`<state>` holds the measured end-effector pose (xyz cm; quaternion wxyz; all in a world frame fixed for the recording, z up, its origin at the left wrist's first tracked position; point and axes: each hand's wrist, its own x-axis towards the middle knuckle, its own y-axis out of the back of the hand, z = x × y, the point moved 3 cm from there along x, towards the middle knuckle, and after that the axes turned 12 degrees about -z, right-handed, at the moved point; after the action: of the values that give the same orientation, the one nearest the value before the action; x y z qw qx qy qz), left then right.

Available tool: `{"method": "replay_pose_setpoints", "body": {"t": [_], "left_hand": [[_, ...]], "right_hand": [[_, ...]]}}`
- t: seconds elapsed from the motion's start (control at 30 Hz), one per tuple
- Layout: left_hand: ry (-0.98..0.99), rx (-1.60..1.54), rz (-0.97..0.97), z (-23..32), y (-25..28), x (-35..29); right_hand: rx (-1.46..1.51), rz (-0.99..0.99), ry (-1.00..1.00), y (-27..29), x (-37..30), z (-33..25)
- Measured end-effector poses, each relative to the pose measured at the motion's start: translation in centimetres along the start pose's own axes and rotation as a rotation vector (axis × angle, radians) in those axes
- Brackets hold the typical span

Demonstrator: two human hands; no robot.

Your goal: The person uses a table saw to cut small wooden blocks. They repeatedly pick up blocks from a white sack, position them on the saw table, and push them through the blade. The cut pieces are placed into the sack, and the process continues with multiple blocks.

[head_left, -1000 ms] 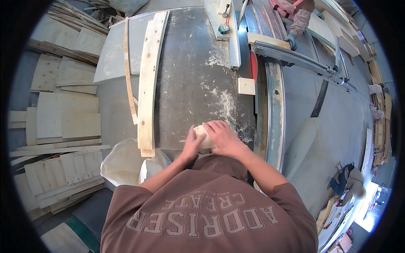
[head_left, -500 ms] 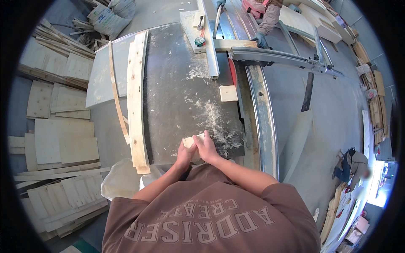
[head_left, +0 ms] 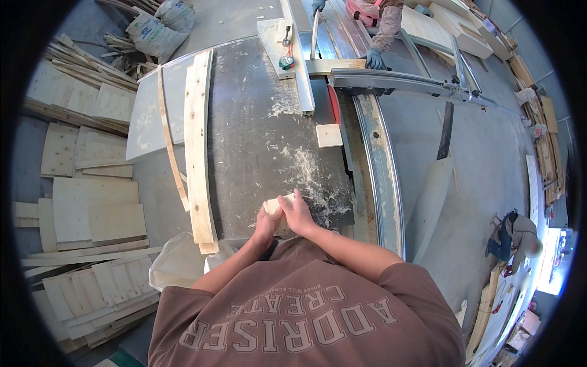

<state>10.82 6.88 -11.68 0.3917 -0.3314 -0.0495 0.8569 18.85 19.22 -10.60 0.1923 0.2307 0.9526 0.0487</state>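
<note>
My left hand (head_left: 265, 224) and my right hand (head_left: 297, 215) are together at the near edge of a dark saw table (head_left: 244, 140). Between them they grip a small pale wooden block (head_left: 273, 206), whose lower part is hidden by my fingers. Ahead and to the right, a square wooden block (head_left: 329, 136) lies on the table beside the red blade guard (head_left: 334, 105). A co-worker's gloved hand (head_left: 374, 59) rests by a wooden board (head_left: 336, 66) at the far end, against the metal fence (head_left: 298, 61).
A long plank (head_left: 197, 147) and a thin strip (head_left: 169, 134) lie along the left side. Sawdust (head_left: 312, 174) covers part of the table. Stacked boards (head_left: 98, 208) stand on the floor at left. A metal rail (head_left: 385, 165) runs along the right. Another person (head_left: 516, 238) bends at far right.
The co-worker's gloved hand has shifted slightly at the board's end. My hands keep hold of the block in nearly the same place. The whole view has tilted a little.
</note>
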Motion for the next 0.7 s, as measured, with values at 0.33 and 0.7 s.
{"method": "replay_pose_setpoints", "body": {"t": [0.33,0.7], "left_hand": [[0.008,0.044,0.003,-0.3,0.3,0.4],[0.106,-0.020,-0.102,-1.3,1.9,1.1]], "right_hand": [[0.001,-0.012,0.000,0.0,0.2,0.4],[0.204,-0.098,-0.075,-0.1,0.6,1.1]]}}
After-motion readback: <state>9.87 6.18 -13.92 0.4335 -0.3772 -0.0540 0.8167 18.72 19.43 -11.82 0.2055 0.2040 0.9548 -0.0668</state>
